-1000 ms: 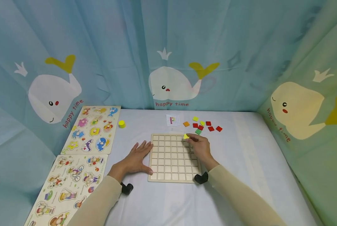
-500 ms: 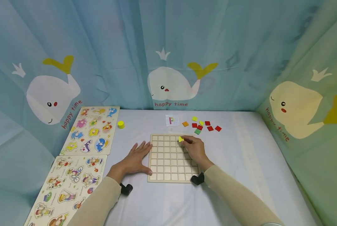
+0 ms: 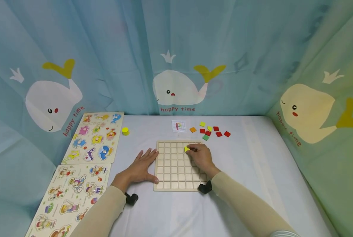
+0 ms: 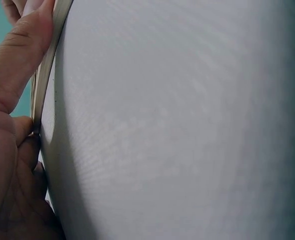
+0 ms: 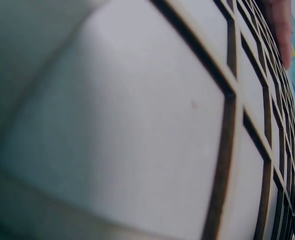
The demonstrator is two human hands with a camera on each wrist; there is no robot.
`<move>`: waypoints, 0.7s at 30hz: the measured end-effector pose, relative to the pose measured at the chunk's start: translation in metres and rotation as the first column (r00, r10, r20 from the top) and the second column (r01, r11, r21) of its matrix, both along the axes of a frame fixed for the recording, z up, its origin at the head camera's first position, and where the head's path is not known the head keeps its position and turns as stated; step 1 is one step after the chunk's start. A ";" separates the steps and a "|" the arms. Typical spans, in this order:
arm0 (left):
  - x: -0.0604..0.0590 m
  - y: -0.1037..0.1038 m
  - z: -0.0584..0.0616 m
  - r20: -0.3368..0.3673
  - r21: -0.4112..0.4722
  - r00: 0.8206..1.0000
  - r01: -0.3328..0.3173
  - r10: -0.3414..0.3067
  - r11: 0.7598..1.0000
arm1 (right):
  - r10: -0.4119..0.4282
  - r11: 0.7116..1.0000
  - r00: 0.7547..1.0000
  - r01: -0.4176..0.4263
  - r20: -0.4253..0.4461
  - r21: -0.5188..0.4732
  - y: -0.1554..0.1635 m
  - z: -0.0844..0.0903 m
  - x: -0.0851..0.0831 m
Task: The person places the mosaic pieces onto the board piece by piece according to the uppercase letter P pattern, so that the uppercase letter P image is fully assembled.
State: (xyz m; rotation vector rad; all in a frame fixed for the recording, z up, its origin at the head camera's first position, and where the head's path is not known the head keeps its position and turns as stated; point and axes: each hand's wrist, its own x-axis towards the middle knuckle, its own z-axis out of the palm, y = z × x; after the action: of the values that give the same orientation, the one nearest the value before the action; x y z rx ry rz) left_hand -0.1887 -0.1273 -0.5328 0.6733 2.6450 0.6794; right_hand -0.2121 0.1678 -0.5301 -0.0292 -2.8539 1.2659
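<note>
A pale wooden grid board (image 3: 173,171) lies on the white table in the head view. My left hand (image 3: 138,169) rests at its left side, fingers spread, fingertips and thumb right at the frame; the left wrist view shows the thumb against the board's edge (image 4: 46,65). Between thumb and fingers, my right hand (image 3: 202,158) pinches a small yellow tile (image 3: 186,149) over the upper rows, right of the middle. This hand covers part of the board's right side. Large grid cells (image 5: 152,115) fill the right wrist view, with a finger (image 5: 282,32) at its upper right.
Behind the board lie a printed pattern card (image 3: 179,126), an orange tile (image 3: 192,130), a green tile (image 3: 206,137), and several red tiles (image 3: 219,134) and yellow ones (image 3: 202,124). Two picture puzzle boards (image 3: 90,155) (image 3: 59,210) lie at left, near a yellow round piece (image 3: 125,131).
My right hand has carried the yellow tile left and slightly nearer, from the board's upper right edge to over its upper rows. The left hand has stayed at the board's left side.
</note>
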 end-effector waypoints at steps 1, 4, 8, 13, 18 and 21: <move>0.000 0.000 0.000 -0.004 0.000 1.000 0.000 0.000 1.000 | 0.005 1.000 1.000 -0.005 -0.001 0.010 0.000 0.000 0.000; 0.000 -0.001 0.000 -0.005 -0.002 1.000 0.001 -0.001 1.000 | 0.016 1.000 1.000 -0.015 -0.011 0.024 -0.002 0.001 0.000; 0.000 -0.001 -0.001 -0.006 -0.004 1.000 0.001 -0.001 1.000 | 0.020 0.999 1.000 -0.019 -0.018 0.040 -0.003 0.001 0.000; -0.001 -0.001 -0.002 0.000 -0.009 1.000 -0.002 0.002 1.000 | 0.019 0.998 1.000 -0.019 0.000 0.067 -0.003 0.001 -0.001; 0.000 0.000 -0.002 -0.004 -0.006 1.000 -0.003 0.003 1.000 | 0.014 0.998 1.000 -0.015 0.020 0.065 -0.003 0.003 -0.001; 0.000 -0.001 -0.003 -0.007 -0.007 1.000 0.000 0.000 1.000 | 0.011 0.998 1.000 -0.013 0.020 0.062 -0.004 0.003 -0.001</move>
State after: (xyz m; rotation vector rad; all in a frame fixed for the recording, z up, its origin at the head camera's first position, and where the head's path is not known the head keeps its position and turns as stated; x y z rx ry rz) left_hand -0.1891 -0.1280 -0.5354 0.6750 2.6524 0.6692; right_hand -0.2131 0.1638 -0.5272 -0.0237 -2.9125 1.1849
